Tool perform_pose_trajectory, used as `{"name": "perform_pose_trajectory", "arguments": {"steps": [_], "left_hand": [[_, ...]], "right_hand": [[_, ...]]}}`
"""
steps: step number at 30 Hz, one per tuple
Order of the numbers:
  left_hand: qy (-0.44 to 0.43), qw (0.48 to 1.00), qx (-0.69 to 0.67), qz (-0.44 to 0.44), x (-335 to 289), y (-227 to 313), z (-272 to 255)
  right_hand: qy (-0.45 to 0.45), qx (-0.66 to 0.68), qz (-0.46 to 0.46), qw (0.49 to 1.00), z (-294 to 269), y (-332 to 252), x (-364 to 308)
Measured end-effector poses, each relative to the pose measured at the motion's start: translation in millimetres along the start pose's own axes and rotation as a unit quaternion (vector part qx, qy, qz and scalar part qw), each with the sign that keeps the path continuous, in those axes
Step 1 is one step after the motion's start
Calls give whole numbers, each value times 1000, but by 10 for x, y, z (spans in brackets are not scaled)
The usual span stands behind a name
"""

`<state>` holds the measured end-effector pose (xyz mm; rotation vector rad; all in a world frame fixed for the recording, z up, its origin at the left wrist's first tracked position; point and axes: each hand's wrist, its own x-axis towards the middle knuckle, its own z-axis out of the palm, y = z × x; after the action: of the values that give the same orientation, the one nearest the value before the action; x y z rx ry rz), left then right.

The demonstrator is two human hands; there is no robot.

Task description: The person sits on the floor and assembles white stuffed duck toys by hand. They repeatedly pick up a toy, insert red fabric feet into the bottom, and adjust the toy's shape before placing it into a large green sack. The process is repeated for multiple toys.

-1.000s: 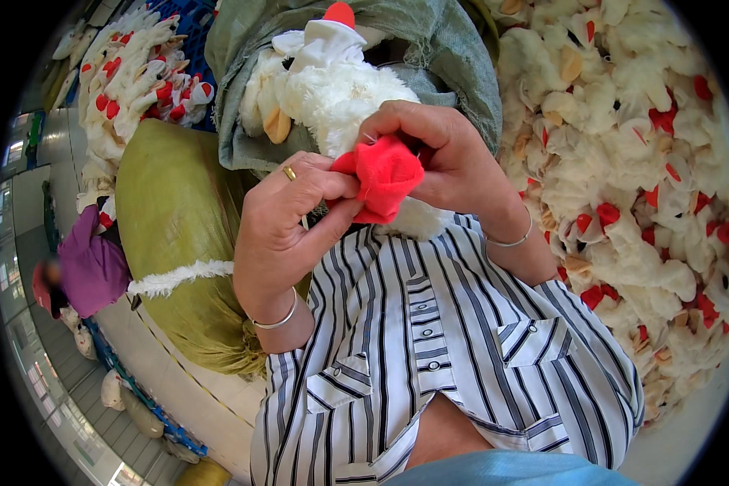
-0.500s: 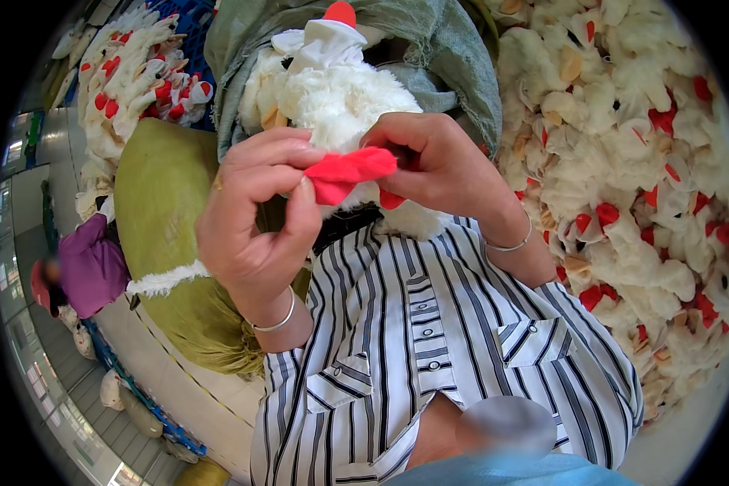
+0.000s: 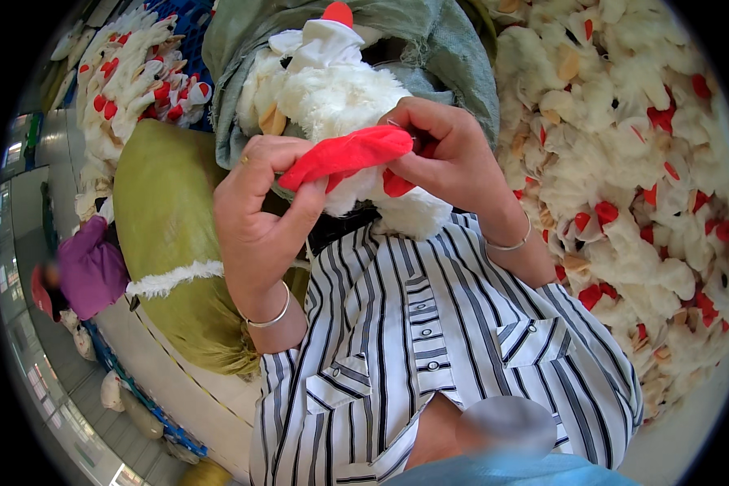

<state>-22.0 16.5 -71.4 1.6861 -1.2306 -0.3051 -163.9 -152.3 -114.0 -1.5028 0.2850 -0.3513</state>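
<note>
A red fabric piece (image 3: 344,155) is stretched between my two hands, in front of a white plush skin (image 3: 344,101). My left hand (image 3: 259,198) pinches its left end between thumb and fingers. At its other end, my right hand (image 3: 445,146) is closed on the fabric, with a thin needle-like glint by the fingertips. More red cloth hangs below my right thumb. The plush skin has long white pile, a smooth white part with a red tip at the top and a tan patch at its side. It spills from a grey-green woven sack (image 3: 454,65).
A large heap of white plush skins (image 3: 624,202) with red and tan parts fills the right side. An olive stuffed sack (image 3: 166,211) stands at my left, with a white fluffy strip (image 3: 178,279) across it. Further left are another plush pile (image 3: 130,89) and a person in purple (image 3: 93,267).
The red piece has been drawn out longer and lies flatter, tilting up to the right. My left hand has turned and shifted slightly; my right hand has risen a little.
</note>
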Motion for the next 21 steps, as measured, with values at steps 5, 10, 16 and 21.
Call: {"name": "perform_pose_trajectory", "arguments": {"steps": [5,10,16,21], "left_hand": [[83,988,-133,2,-1,-67,73],[-2,987,-130,-97,-48,-54,143],[-6,995,-91,-39,20,-174,100],[83,973,-194,-90,-57,-67,60]], "right_hand": [[-29,-9,-16,999,47,9,4],[1,-105,-170,980,19,-55,28],[54,-40,-149,987,6,22,-2],[47,-30,-97,994,17,17,29]]}}
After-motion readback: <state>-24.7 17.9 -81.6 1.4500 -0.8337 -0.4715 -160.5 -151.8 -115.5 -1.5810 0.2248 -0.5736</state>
